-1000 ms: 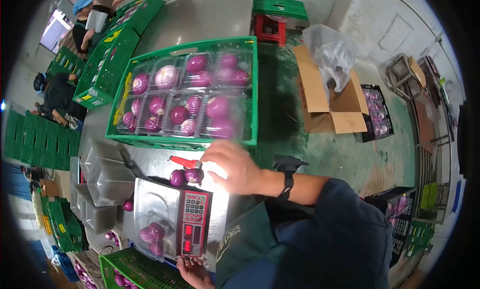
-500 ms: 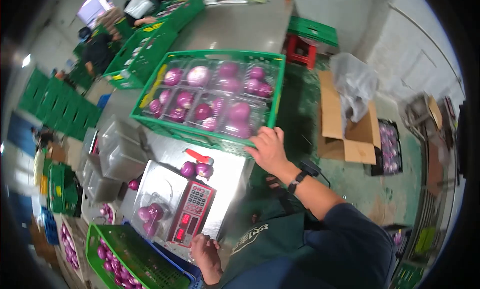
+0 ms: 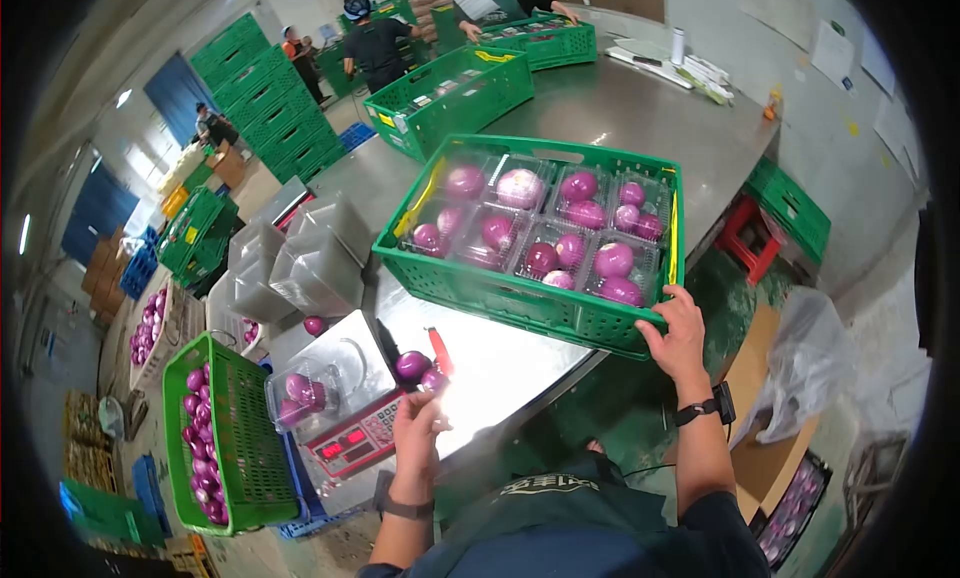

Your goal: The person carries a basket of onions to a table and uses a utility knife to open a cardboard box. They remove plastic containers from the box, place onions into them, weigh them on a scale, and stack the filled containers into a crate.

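My right hand (image 3: 676,330) grips the near right corner of a green plastic crate (image 3: 500,306). Inside it, clear lidded boxes (image 3: 520,188) hold purple onions in rows. My left hand (image 3: 420,426) is loosely curled with fingers apart, holding nothing visible, beside the red keypad of a digital scale (image 3: 352,440). On the scale's left part rests an open clear box (image 3: 303,396) with a few onions. Just beyond my left hand, loose onions (image 3: 412,365) lie next to a red-handled tool (image 3: 440,350) whose working end is hard to make out.
Stacked clear boxes (image 3: 318,263) stand left of the crate. A bright green basket of onions (image 3: 245,428) is at lower left. Other green crates (image 3: 455,103) sit at the table's far side, near co-workers. At right are a red stool (image 3: 748,240) and a cardboard box (image 3: 750,378).
The view has swung left, so everything sits differently in frame. My left hand has lifted forward past the scale's near edge toward the loose onions. My right hand stays on the crate corner.
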{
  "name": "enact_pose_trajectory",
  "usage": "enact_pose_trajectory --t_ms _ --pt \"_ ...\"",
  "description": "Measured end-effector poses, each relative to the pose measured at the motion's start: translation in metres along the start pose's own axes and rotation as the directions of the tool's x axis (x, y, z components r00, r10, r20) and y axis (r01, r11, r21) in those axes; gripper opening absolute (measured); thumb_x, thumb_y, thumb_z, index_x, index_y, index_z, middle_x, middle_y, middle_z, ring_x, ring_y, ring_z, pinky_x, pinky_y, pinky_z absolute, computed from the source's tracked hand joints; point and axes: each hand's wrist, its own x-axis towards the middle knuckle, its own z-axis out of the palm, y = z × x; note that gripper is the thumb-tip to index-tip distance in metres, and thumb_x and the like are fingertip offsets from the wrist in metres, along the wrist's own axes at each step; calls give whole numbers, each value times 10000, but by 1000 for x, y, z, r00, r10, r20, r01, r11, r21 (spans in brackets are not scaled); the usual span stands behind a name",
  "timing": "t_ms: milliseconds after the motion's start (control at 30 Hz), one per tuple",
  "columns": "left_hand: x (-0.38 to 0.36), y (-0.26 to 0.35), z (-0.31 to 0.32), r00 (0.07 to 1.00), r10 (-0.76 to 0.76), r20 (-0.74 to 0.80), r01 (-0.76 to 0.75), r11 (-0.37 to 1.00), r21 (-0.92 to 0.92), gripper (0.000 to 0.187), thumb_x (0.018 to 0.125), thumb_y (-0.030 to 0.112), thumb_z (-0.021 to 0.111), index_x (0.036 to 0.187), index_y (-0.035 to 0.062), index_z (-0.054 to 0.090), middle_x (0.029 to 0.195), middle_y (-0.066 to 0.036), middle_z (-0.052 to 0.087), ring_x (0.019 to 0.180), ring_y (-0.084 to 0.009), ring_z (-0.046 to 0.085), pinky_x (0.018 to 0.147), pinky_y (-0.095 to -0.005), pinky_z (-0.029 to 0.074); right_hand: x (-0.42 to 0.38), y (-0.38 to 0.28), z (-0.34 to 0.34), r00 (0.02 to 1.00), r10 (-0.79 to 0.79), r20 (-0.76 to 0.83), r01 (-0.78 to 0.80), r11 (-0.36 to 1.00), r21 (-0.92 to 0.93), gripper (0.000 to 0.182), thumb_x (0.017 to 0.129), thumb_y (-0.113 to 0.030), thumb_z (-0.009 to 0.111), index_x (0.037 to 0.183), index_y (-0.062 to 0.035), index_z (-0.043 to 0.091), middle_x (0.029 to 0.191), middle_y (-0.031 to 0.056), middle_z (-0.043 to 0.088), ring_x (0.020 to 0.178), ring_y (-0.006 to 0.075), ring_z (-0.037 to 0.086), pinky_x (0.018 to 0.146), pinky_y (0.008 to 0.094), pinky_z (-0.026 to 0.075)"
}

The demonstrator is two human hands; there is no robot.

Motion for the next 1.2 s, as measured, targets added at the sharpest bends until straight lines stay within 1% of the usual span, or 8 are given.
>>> enact_pose_trajectory --t_ms 233,367,633,700,767,900,1000,1200 --pt "53 -8 94 965 209 -159 -199 977 75 245 925 36 660 1139 23 541 997 -64 600 776 -140 626 683 -262 562 64 107 -18 990 -11 141 -1 997 80 289 681 -148 864 885 -77 671 1026 84 686 1256 293 584 852 438 474" --pt "82 10 118 903 312 -296 -281 949 144 297 868 55 727 1121 37 572 998 -38 621 754 -84 553 674 -225 459 97 145 -24 979 8 202 -46 982 184 308 680 -52 845 932 -45 669 1018 105 690 1307 340 562 1021 424 482" --pt "206 10 118 701 547 -458 -292 806 515 579 914 253 739 1356 -43 508 1334 -193 579 1167 -255 566 977 -356 468 160 204 -28 941 32 338 -110 971 213 313 682 -57 856 937 -39 675 1028 86 695 1343 308 550 976 398 512" --pt "224 10 138 793 419 -442 -310 902 300 615 939 281 717 1394 -56 478 1385 -210 543 1249 -264 520 1019 -362 439 174 221 -24 914 47 402 -150 962 228 335 666 -35 850 956 -42 682 1085 100 694 1373 316 515 1018 405 489" --pt "234 6 161 808 404 -428 -248 893 374 469 975 276 667 1292 -60 588 1149 -156 675 1023 -203 606 911 -326 477 185 227 -24 887 84 454 -204 954 221 366 651 -21 843 981 -46 686 1146 123 680 1387 324 497 1044 413 472" --pt "247 -7 162 741 429 -517 -315 902 297 334 998 205 627 1189 -67 653 1009 -89 689 890 -149 589 812 -299 481 182 194 -5 950 13 311 -77 978 193 532 709 -144 799 1200 -53 613 1274 196 586 1288 384 517 1108 477 377" --pt "236 7 174 760 356 -545 -268 934 236 325 1010 209 618 1200 -54 645 942 -42 654 831 -110 556 754 -276 465 166 193 43 999 34 -18 -35 994 -104 360 793 -187 698 1103 -22 621 1133 163 620 1161 386 551 988 505 394" --pt "230 -18 204 755 332 -565 -231 942 245 316 1043 207 554 1229 -47 590 1044 -63 628 910 -120 557 815 -271 457 228 246 76 995 -82 -49 75 989 -131 178 851 -111 558 991 -20 620 1029 172 623 1043 394 566 955 498 401"
